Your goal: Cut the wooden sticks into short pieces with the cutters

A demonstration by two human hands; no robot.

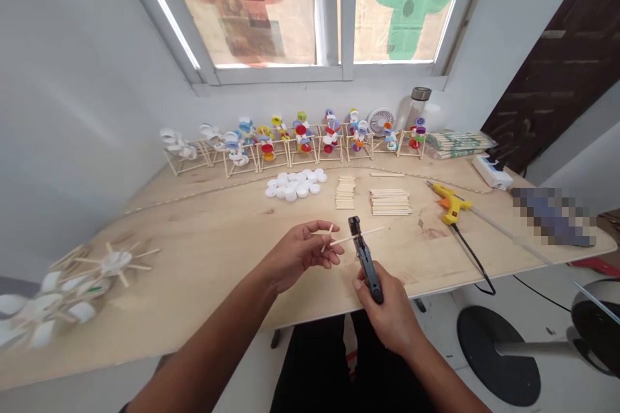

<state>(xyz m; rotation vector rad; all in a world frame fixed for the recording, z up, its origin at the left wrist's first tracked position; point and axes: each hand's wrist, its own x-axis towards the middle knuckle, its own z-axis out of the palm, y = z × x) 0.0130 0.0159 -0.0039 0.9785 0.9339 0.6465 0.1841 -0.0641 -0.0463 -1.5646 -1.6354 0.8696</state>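
Observation:
Pinched in the fingers of my left hand (310,246) are thin wooden sticks, a short one and a longer stick (372,231) that points right. The longer stick crosses the jaws of a dark hand cutter (367,263). My right hand (390,310) is wrapped around the cutter's handles, with its head pointing away from me. Both hands are above the table's front edge. Beyond them lie a stack of short sticks (345,193), a stack of longer sticks (390,202) and a cluster of white bottle caps (296,186).
A yellow glue gun (451,202) with its black cord lies right, near a white power strip (493,171). Stick frames with coloured-cap wheels (301,135) line the back. Spoked stick wheels (117,263) lie left. A small white fan (382,122) stands by the wall.

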